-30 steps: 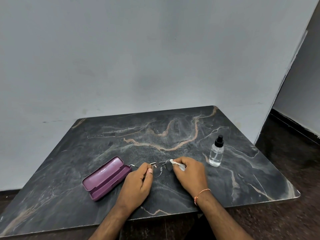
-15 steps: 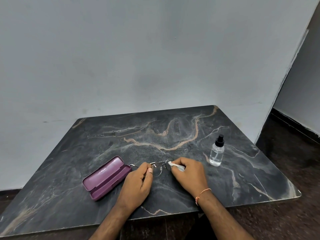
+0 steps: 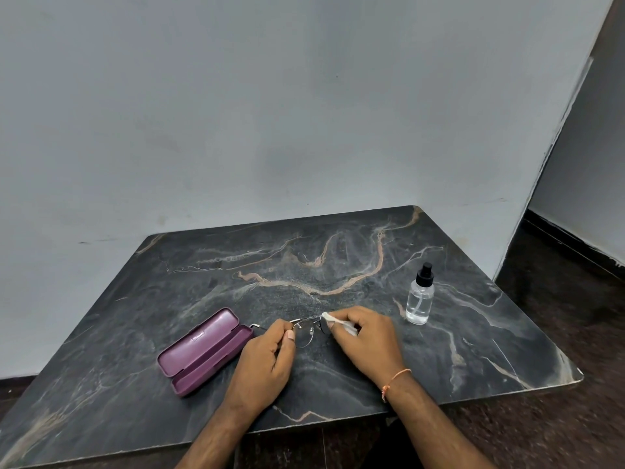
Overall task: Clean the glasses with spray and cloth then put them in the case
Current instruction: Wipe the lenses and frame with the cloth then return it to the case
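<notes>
Thin metal glasses (image 3: 304,330) sit low in the middle of the frame, held just above the dark marble table (image 3: 338,272) between 2 hands. Left hand (image 3: 267,363) is pinched closed on the frame's left side, thumb right by the lens. Right hand (image 3: 363,340) is closed around a small white cloth (image 3: 333,321), pressing it onto the other lens. One temple arm pokes out to the left, toward the purple case (image 3: 203,352), which lies open just beside the left hand, lid up. Clear spray bottle (image 3: 420,296) with a black cap stands upright to the right of the right hand, not touching it. Orange thread bracelet (image 3: 394,380) on the right wrist, plain grey wall (image 3: 270,113) behind.
</notes>
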